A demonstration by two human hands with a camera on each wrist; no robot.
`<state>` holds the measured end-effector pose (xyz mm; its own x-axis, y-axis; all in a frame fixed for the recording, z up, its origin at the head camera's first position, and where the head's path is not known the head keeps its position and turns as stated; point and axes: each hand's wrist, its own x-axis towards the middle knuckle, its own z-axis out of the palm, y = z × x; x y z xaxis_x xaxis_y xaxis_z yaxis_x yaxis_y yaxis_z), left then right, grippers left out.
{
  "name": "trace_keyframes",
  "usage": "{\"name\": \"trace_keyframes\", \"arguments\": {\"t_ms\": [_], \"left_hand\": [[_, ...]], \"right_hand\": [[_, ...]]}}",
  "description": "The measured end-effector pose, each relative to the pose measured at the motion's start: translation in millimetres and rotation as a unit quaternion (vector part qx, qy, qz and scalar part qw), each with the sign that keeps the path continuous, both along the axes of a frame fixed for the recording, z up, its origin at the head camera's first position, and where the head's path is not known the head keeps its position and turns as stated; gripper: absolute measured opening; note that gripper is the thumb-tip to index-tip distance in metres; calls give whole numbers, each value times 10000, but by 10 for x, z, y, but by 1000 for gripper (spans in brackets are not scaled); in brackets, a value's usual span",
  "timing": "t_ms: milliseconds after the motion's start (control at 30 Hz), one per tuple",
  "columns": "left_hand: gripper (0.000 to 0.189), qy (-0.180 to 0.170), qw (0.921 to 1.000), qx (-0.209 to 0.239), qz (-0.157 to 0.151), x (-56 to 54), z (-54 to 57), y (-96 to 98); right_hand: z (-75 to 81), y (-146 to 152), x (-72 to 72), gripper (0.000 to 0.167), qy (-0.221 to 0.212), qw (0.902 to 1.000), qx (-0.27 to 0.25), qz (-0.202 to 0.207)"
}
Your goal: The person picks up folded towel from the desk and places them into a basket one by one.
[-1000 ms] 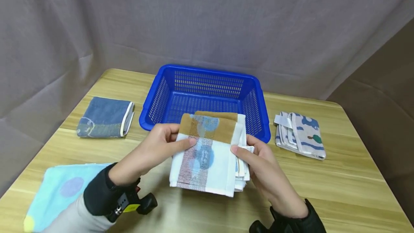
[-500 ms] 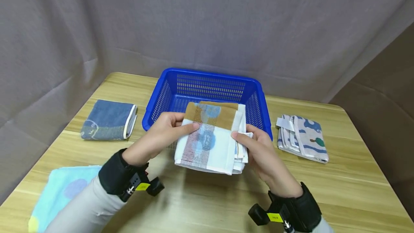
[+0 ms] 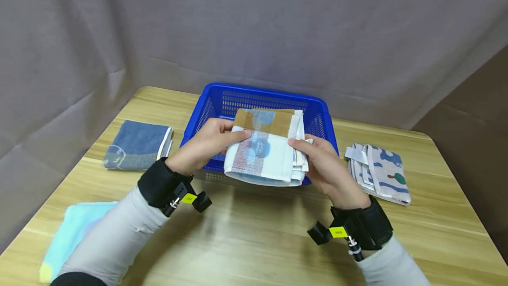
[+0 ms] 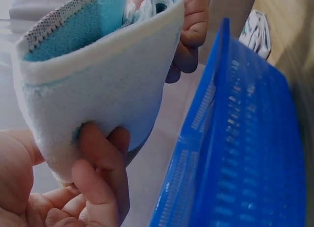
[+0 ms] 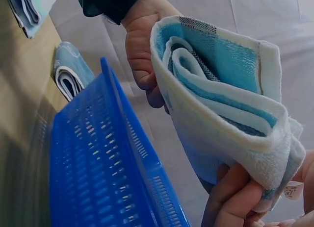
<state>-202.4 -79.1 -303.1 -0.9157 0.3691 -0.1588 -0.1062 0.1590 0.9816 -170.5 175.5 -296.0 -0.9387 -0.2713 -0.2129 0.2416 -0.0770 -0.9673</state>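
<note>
Both hands hold up a folded towel (image 3: 266,153), white with a brown band and blue round patches. In the head view it overlaps the front of the blue plastic basket (image 3: 198,116). My left hand (image 3: 214,142) pinches the towel's left edge, thumb on the front and fingers behind. At the other edge my right hand (image 3: 323,162) grips it the same way. Seen from the right wrist, the rolled inner layers of the towel (image 5: 221,89) show blue and white, and a small label (image 5: 293,190) hangs near the right hand. From the left wrist, fingers (image 4: 100,153) press its white underside.
On the wooden table (image 3: 254,233), a folded dark blue towel (image 3: 136,144) lies left of the basket. A folded white-and-blue patterned towel (image 3: 382,173) lies to its right. A light blue towel (image 3: 75,224) is at the front left, partly under the left sleeve. Grey cloth (image 3: 254,25) hangs behind.
Both hands have carried the folded towel forward, away from the body, from in front of the basket to over its front rim. The other towels lie as before.
</note>
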Motion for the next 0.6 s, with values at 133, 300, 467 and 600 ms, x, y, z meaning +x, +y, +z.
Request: {"name": "trace_keyframes", "arguments": {"t_ms": [133,300,467,600], "left_hand": [[24,83,9999,-92,46,-96,59,73],[24,22,9999,-98,4,-203,132,143],[28,-77,10000,-3,-12,-316,169,152],[29,-161,9999,-11,-36,-415,190,167]], "right_hand": [[65,75,-56,27,-34,10000,-3,10],[144,139,-130,24,-52,10000,71,12],[181,121,-246,14,-115,9999,2,-6],[202,112,-345,12,-230,9997,-33,-41]]}}
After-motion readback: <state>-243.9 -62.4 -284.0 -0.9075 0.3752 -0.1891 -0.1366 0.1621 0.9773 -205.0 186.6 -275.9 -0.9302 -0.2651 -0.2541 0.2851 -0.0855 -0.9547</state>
